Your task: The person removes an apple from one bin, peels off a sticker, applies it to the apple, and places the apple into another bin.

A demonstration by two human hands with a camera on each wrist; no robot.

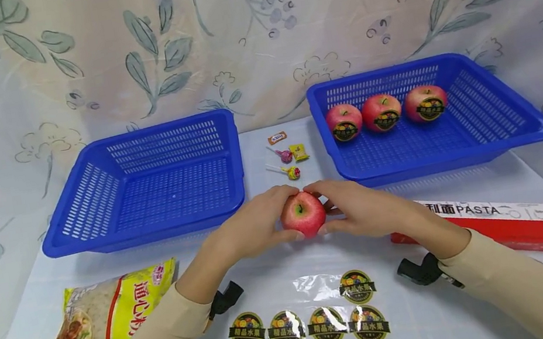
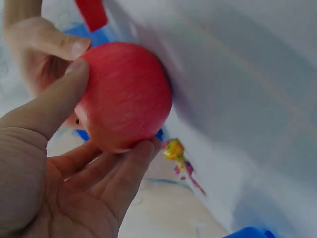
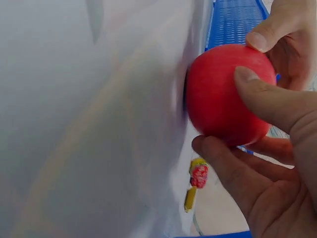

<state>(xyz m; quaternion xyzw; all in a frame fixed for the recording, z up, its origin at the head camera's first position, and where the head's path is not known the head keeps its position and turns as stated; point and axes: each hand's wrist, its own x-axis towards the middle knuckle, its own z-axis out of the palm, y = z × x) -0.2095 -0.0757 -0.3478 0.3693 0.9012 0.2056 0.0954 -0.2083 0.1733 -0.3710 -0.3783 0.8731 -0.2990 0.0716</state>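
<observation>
A red apple [image 1: 303,215], stem up, sits at the middle of the table between both hands. My left hand [image 1: 253,223] grips its left side, thumb at the near face and fingers curving round the far side. From the right, my right hand [image 1: 368,204] holds it the same way. In the left wrist view the apple [image 2: 126,94] shows a plain red side between thumb and fingers. The right wrist view has the apple [image 3: 228,94] close against the white tabletop. No sticker shows on its visible skin. In front lies a clear sheet with round black-and-gold fruit stickers [image 1: 327,326].
A blue basket [image 1: 148,234] stands at back left. Another blue basket [image 1: 451,160] at back right holds three stickered apples [image 1: 382,112]. Candies and lollipops [image 1: 293,173] lie between them. A yellow pasta bag [image 1: 109,322] is at left, a red-and-white pasta box [image 1: 526,227] at right.
</observation>
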